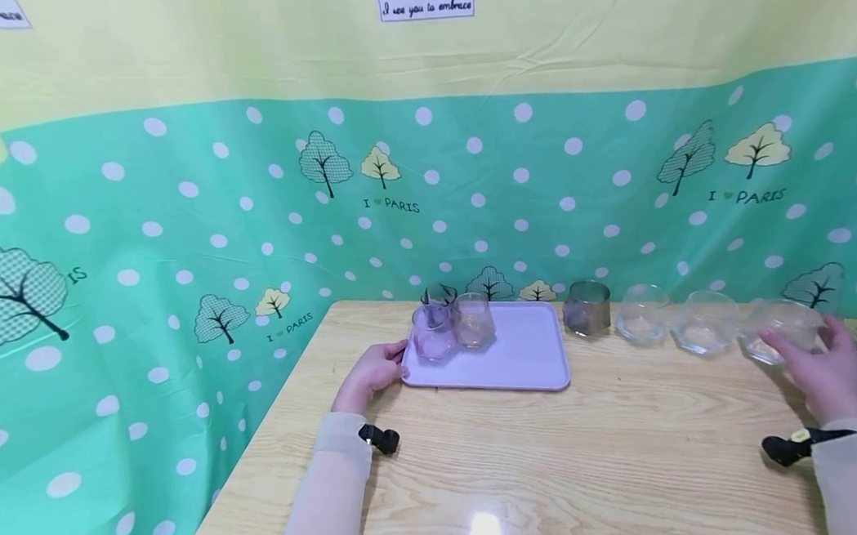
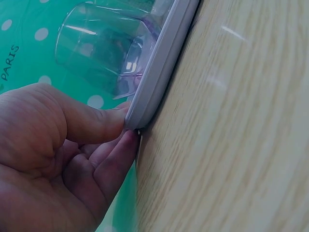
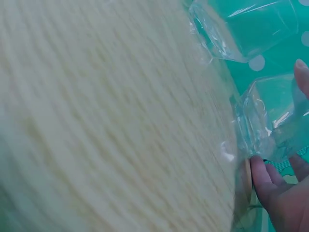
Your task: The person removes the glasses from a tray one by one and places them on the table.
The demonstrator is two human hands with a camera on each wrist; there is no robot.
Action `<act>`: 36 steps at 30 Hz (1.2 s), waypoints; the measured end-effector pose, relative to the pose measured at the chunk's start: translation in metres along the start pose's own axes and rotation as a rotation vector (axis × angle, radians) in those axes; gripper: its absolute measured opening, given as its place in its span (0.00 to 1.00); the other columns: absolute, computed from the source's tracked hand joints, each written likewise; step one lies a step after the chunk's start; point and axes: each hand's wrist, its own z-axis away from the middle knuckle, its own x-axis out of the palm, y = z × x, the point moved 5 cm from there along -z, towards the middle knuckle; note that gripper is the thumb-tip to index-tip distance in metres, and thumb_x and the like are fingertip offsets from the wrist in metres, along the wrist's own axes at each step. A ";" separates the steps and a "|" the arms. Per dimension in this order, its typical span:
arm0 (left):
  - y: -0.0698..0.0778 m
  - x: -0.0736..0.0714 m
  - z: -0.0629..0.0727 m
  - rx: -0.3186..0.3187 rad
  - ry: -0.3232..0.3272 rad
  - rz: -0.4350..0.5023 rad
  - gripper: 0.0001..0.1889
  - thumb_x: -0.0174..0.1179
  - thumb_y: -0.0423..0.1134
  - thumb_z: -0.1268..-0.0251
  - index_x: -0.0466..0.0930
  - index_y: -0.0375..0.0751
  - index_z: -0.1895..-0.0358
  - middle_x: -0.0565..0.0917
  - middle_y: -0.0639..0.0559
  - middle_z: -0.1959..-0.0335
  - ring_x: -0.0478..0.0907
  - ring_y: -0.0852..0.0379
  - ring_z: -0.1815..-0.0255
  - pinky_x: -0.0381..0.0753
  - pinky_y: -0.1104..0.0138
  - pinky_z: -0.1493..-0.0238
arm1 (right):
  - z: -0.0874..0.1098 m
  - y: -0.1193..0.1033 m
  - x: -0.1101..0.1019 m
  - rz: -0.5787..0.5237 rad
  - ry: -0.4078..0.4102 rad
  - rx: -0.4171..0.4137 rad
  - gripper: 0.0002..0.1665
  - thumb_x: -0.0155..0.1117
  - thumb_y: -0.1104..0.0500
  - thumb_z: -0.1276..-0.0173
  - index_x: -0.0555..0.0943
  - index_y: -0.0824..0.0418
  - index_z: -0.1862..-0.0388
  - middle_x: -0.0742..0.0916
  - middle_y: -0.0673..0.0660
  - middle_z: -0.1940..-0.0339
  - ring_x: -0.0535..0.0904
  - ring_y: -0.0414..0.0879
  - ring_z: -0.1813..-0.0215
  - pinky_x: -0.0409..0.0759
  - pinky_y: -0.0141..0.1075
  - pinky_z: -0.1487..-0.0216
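Note:
At the tray's left edge, my left hand (image 1: 378, 373) pinches the rim of a pale purple tray (image 1: 522, 352), thumb on top and fingers beneath, as the left wrist view shows. A purple-tinted glass (image 1: 435, 341), an amber-tinted glass (image 1: 474, 326) and a dark-tinted glass (image 1: 439, 294) stand together on the tray's left part; the dark one is partly hidden. Far to the right, my right hand (image 1: 832, 370) holds a clear glass (image 1: 778, 328) upright on the table, thumb on its left side and fingers on its right.
Between tray and right hand, a dark grey glass (image 1: 587, 311) and two clear glasses, a rounded one (image 1: 642, 316) and a wider one (image 1: 704, 324), line the back of the wooden table (image 1: 558, 464). A green polka-dot curtain (image 1: 482, 182) hangs directly behind.

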 end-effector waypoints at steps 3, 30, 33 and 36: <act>0.001 0.001 -0.001 0.001 -0.002 0.002 0.38 0.67 0.24 0.38 0.71 0.37 0.22 0.75 0.38 0.25 0.63 0.39 0.19 0.59 0.49 0.18 | 0.001 -0.001 -0.002 -0.017 0.028 0.035 0.68 0.67 0.34 0.27 0.32 0.47 0.09 0.36 0.66 0.11 0.37 0.72 0.13 0.48 0.64 0.16; 0.003 0.002 0.003 0.014 -0.002 -0.051 0.37 0.68 0.26 0.38 0.71 0.37 0.22 0.74 0.37 0.24 0.62 0.37 0.18 0.57 0.46 0.17 | 0.086 -0.124 0.136 -0.302 0.112 -0.238 0.50 0.76 0.41 0.31 0.61 0.35 0.15 0.54 0.44 0.12 0.46 0.45 0.13 0.43 0.49 0.13; 0.004 0.002 0.003 0.018 -0.006 -0.046 0.37 0.67 0.25 0.38 0.71 0.37 0.22 0.74 0.38 0.24 0.62 0.38 0.18 0.58 0.47 0.17 | 0.097 -0.131 0.167 -0.275 0.046 -0.298 0.51 0.77 0.42 0.30 0.61 0.40 0.14 0.56 0.47 0.12 0.49 0.50 0.13 0.47 0.55 0.14; 0.004 0.000 0.003 0.014 -0.002 -0.042 0.37 0.67 0.25 0.37 0.71 0.37 0.22 0.74 0.37 0.24 0.63 0.38 0.19 0.59 0.47 0.18 | 0.108 -0.140 0.195 -0.252 -0.004 -0.373 0.51 0.78 0.46 0.30 0.63 0.46 0.15 0.59 0.52 0.12 0.51 0.54 0.14 0.50 0.59 0.15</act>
